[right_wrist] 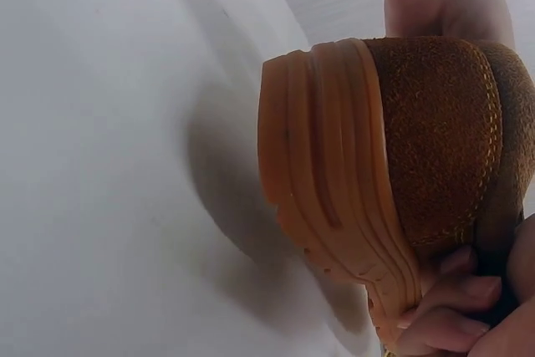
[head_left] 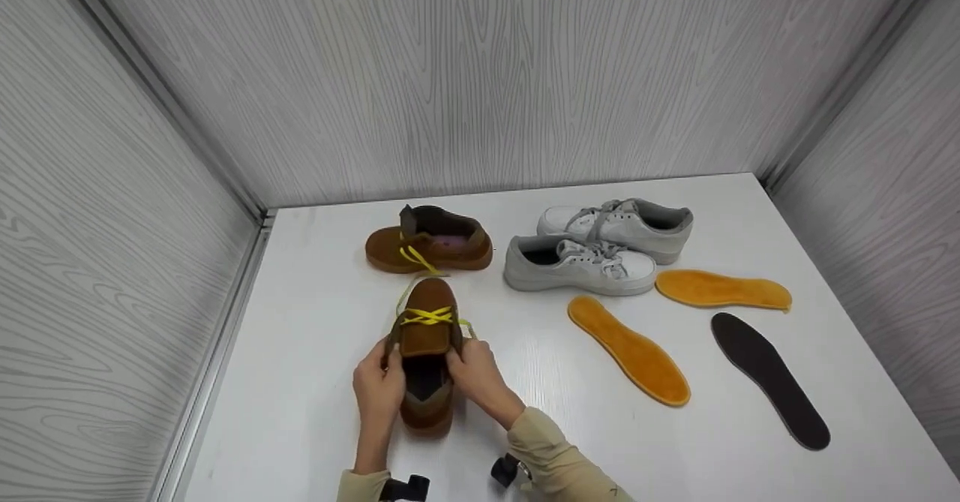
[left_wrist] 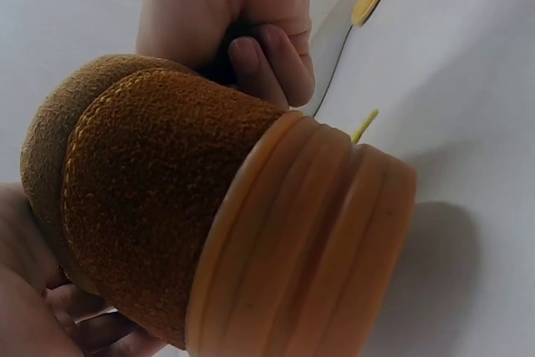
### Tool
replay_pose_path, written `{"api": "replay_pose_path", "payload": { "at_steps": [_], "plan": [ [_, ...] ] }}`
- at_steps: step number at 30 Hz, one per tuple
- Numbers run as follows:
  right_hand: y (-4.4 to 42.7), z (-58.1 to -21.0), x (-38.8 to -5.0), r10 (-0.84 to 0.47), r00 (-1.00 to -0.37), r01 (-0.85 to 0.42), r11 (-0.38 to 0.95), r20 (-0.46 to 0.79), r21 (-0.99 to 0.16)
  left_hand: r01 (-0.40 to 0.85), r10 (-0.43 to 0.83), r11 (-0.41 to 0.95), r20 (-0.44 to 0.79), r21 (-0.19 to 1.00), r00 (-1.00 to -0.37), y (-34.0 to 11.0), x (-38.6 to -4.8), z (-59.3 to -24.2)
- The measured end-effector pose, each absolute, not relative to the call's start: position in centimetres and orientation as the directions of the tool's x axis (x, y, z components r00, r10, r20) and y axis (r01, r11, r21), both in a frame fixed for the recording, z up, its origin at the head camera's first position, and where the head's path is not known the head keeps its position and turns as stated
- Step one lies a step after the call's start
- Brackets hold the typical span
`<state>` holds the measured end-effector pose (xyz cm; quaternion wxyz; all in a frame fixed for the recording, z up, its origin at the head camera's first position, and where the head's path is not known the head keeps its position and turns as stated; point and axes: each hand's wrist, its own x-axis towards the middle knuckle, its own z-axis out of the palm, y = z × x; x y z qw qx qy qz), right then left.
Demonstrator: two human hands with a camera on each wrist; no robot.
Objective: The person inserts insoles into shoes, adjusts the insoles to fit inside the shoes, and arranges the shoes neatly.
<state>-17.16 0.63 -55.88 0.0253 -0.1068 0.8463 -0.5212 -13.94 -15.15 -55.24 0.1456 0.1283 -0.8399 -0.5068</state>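
A brown shoe (head_left: 429,413) with yellow laces (head_left: 428,316) points its toe away from me, its opening toward me. My left hand (head_left: 379,386) grips the left side of the opening, my right hand (head_left: 477,374) the right side. In the left wrist view the suede heel (left_wrist: 159,198) stands over a ridged tan sole (left_wrist: 292,240), with the left hand (left_wrist: 33,277) and the right hand (left_wrist: 238,22) on either side. The right wrist view shows the heel (right_wrist: 435,140) raised off the table, the right hand's fingers (right_wrist: 456,303) curled against the shoe.
Another brown shoe (head_left: 386,250) lies beyond the held one. Two white-grey sneakers (head_left: 585,281) (head_left: 652,232) stand at the back right. Two orange insoles (head_left: 637,356) (head_left: 720,290) and a dark insole (head_left: 772,374) lie on the right of the white table (head_left: 285,382).
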Motion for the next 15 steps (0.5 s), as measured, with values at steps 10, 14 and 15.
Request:
{"api": "replay_pose_path", "payload": {
  "at_steps": [10,14,15],
  "plan": [
    [-2.0,-54.8,-17.0,-0.292,-0.957,-0.095,0.333,-0.006,-0.938,-0.097,-0.370,0.434,0.079,0.896,-0.926,-18.9,-14.0,-54.6],
    [-2.8,-54.4,-17.0,-0.313,-0.949,-0.066,0.295,-0.032,-0.953,-0.091,-0.386,0.419,0.087,0.903,-0.919,-20.0,-14.2,-54.3],
    [-3.0,-54.3,-17.0,-0.319,-0.947,-0.071,0.293,-0.027,-0.953,-0.088,-0.388,0.420,0.091,0.903,-0.917,-20.2,-14.4,-54.3]
  ]
}}
